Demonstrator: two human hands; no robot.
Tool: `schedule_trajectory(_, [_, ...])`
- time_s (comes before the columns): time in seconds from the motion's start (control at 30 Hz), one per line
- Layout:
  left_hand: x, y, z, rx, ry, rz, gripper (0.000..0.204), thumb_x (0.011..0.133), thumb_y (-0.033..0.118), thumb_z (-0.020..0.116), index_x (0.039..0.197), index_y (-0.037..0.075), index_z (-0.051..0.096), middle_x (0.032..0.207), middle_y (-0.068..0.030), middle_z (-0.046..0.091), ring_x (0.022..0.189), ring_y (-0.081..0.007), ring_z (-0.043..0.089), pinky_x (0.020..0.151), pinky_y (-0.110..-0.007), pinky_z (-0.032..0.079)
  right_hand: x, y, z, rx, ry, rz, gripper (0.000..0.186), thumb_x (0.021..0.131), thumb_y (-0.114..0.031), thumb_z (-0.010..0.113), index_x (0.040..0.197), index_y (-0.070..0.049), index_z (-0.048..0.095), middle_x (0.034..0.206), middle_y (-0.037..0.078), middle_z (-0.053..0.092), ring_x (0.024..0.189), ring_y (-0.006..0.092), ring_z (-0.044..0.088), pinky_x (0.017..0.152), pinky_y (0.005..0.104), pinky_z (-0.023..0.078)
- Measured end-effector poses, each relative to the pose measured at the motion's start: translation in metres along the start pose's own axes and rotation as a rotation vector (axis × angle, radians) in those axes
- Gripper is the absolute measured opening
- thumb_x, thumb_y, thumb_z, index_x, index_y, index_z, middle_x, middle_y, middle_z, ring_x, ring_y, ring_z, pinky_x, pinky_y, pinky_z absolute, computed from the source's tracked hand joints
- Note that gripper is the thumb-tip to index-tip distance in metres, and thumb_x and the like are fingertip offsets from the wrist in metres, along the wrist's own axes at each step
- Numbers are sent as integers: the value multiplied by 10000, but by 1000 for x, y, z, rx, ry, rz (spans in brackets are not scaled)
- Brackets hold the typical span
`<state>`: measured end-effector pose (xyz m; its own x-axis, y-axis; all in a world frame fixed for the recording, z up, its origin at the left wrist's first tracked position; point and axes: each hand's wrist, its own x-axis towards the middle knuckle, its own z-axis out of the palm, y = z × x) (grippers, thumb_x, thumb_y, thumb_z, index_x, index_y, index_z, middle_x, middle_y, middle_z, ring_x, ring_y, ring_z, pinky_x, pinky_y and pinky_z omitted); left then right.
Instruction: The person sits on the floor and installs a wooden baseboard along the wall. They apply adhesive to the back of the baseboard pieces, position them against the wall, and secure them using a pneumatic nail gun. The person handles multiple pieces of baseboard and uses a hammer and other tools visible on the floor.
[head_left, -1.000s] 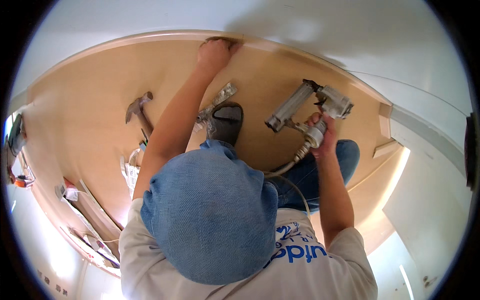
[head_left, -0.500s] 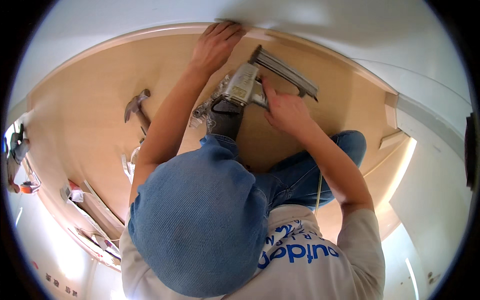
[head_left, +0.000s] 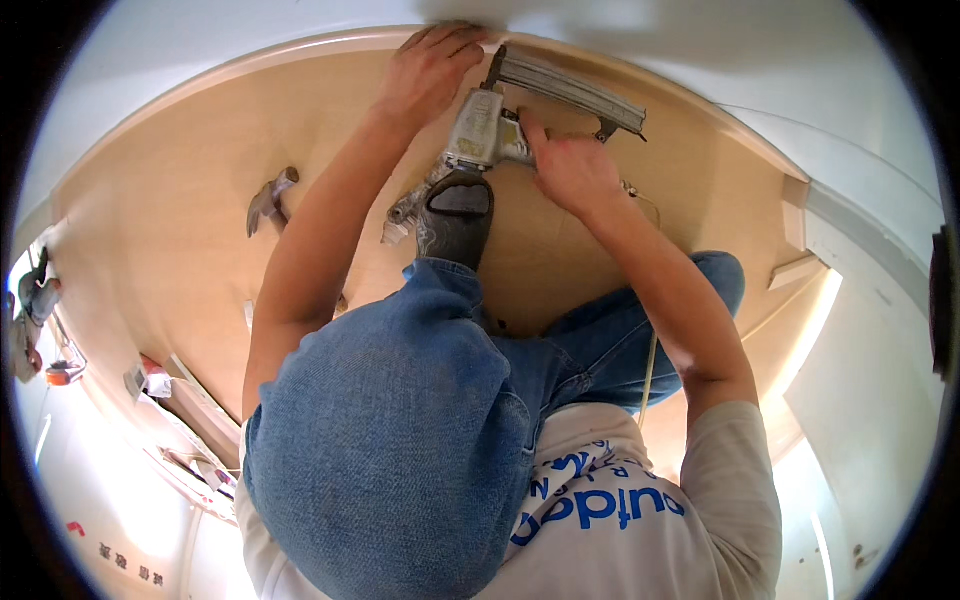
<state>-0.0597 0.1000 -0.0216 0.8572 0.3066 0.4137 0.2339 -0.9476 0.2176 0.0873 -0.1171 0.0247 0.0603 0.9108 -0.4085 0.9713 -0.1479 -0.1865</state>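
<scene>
My right hand (head_left: 577, 172) is closed around the handle of a silver pneumatic nail gun (head_left: 476, 128), its index finger stretched toward the trigger. The gun's dark nose is close to a pale wooden strip (head_left: 300, 48) along the foot of the white wall; I cannot tell whether they touch. Just left of the nose, my left hand (head_left: 430, 75) lies over the strip with its fingers stretched toward the wall, the tips partly hard to see. My dark shoe (head_left: 452, 225) is directly below the gun's body.
A claw hammer (head_left: 268, 205) lies on the wooden board left of my left forearm. Long strips and packaging (head_left: 195, 400) are at the lower left. Short wood pieces (head_left: 795, 272) lie at the right. A thin hose (head_left: 650, 370) passes by my bent leg.
The nail gun has moved up toward the wall and turned slightly, bringing its nose nearer the strip. My left hand has shifted a little upward in the view, still at the strip.
</scene>
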Motion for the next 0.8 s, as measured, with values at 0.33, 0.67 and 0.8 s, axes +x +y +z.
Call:
schedule_trajectory(0.33, [12, 7, -10, 42, -57, -7, 296, 823, 93, 635, 1098, 161, 722, 1218, 9, 704, 1194, -206, 624, 987, -371, 527, 1, -7, -9, 60, 70, -16, 604, 860, -125, 602, 1440, -87, 438, 860, 184, 723, 741, 375, 721, 637, 475, 577])
schedule_trajectory(0.67, [8, 3, -3, 15, -31, -22, 171, 811, 55, 670, 960, 137, 690, 1193, -18, 723, 1145, -250, 657, 988, -398, 534, 3, -7, -1, 43, 69, -2, 564, 856, -119, 600, 1400, -81, 459, 833, 188, 725, 737, 390, 725, 640, 496, 581])
schedule_trajectory(0.8, [19, 11, -15, -28, 13, 3, 150, 914, 123, 597, 980, 92, 728, 1102, -89, 741, 1077, -301, 679, 929, -434, 544, 2, -8, 2, 82, 111, 20, 549, 854, -119, 602, 1382, -84, 455, 840, 185, 726, 734, 391, 724, 634, 494, 581])
